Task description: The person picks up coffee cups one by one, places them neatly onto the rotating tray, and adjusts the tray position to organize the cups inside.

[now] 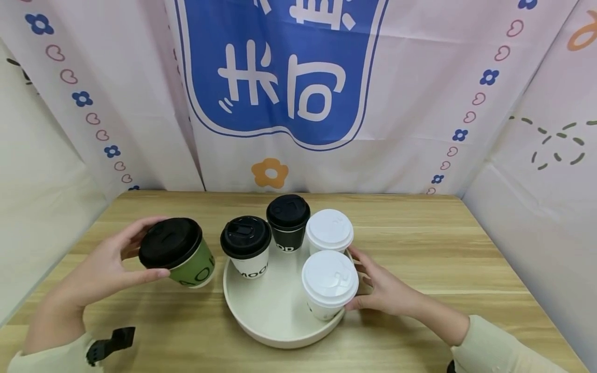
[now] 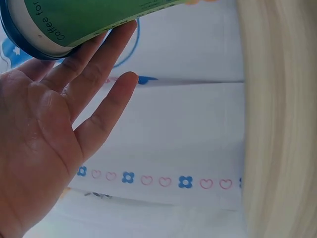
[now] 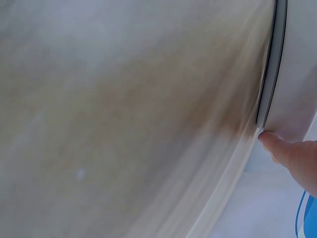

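My left hand (image 1: 104, 267) grips a green paper coffee cup (image 1: 198, 265) with a black lid, tilted, left of a round cream tray (image 1: 275, 324). In the left wrist view this green cup (image 2: 94, 22) lies against the fingers, its far side hidden. On the tray stand a white cup with a black lid (image 1: 246, 237), a dark cup with a black lid (image 1: 288, 212), and two white-lidded cups, one behind (image 1: 329, 228), one in front (image 1: 328, 277). My right hand (image 1: 384, 287) holds the tray's right edge, thumb beside the front white-lidded cup.
The wooden table (image 1: 410, 223) runs back to a white printed cloth (image 1: 415, 103) with a blue emblem. Pale side walls (image 1: 37, 171) border it left and right. A black strap (image 1: 112, 344) sits on the left sleeve.
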The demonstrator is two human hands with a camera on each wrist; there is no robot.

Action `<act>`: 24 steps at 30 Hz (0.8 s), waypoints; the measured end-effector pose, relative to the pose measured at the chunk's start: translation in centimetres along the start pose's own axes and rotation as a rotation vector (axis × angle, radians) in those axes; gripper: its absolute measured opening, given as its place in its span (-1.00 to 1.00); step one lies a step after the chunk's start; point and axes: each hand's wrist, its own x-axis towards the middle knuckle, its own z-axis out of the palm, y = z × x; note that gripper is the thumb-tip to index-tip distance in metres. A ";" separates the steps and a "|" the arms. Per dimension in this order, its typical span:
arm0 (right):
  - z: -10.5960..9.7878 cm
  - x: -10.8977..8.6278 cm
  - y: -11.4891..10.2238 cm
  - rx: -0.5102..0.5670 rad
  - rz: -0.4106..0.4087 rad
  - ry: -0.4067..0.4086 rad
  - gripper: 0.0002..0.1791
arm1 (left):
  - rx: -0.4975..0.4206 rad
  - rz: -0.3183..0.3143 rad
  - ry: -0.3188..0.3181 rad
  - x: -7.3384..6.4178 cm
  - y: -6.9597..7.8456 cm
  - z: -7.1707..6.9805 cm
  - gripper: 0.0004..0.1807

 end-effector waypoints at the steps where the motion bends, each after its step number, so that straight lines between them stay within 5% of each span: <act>1: 0.0 0.0 0.0 0.000 -0.001 0.001 0.28 | -0.002 0.010 -0.006 0.0 0.2 0.0 -0.02; 12: 0.0 0.1 0.1 -0.008 -0.006 0.003 0.28 | 0.010 0.101 -0.032 1.0 4.2 0.7 0.02; 20: 0.2 -0.1 0.0 0.020 0.006 0.003 0.28 | -0.045 0.217 -0.071 1.0 5.6 2.3 0.12; 24: 0.3 -0.2 0.0 0.018 0.007 0.005 0.28 | -0.065 0.212 -0.098 1.1 6.0 3.2 0.10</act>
